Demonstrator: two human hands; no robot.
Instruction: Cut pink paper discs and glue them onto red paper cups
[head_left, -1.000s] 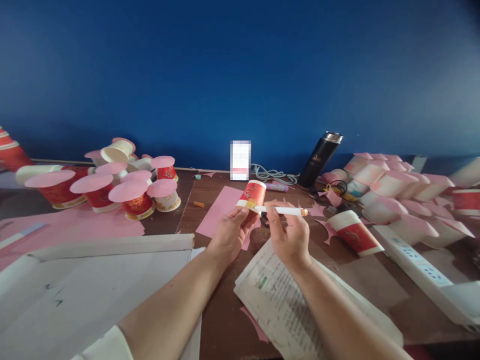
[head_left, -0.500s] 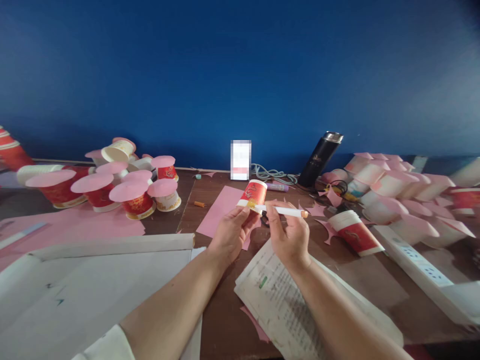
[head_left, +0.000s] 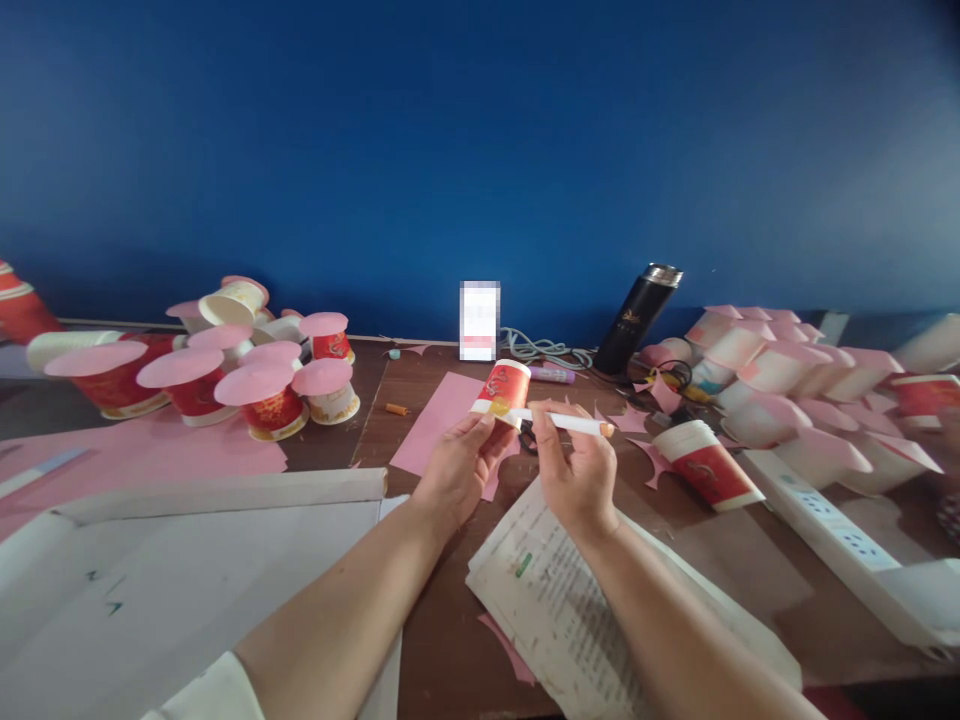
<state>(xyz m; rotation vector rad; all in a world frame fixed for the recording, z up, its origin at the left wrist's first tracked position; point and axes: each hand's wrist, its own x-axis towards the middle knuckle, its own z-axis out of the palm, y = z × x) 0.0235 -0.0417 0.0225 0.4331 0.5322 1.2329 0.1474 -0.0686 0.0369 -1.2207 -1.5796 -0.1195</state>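
My left hand (head_left: 463, 462) is closed around the lower part of a red and white paper cup (head_left: 504, 385), which it holds tilted above the table. A yellow patch shows on the cup's pale band, near my left thumb. In my right hand (head_left: 581, 465) a white marker pen (head_left: 574, 424) with an orange end is pinched between thumb and fingers. Its tip points left and meets the cup at the yellow patch; whether it presses on it I cannot tell. An orange pen cap (head_left: 397, 409) lies on the table to the left.
Several cups with pink paper discs (head_left: 255, 383) stand at left; more cups with pink paper tops (head_left: 784, 365) crowd the right. Around my hands are a lit phone (head_left: 479, 320), a black thermos (head_left: 637, 320), stacked red cups (head_left: 709, 465), a power strip (head_left: 832, 530) and printed sheets (head_left: 555, 580).
Both hands keep hold of the cup and the marker pen with almost no movement. The view has shifted slightly, and a dark patterned shape now shows at the far right edge.
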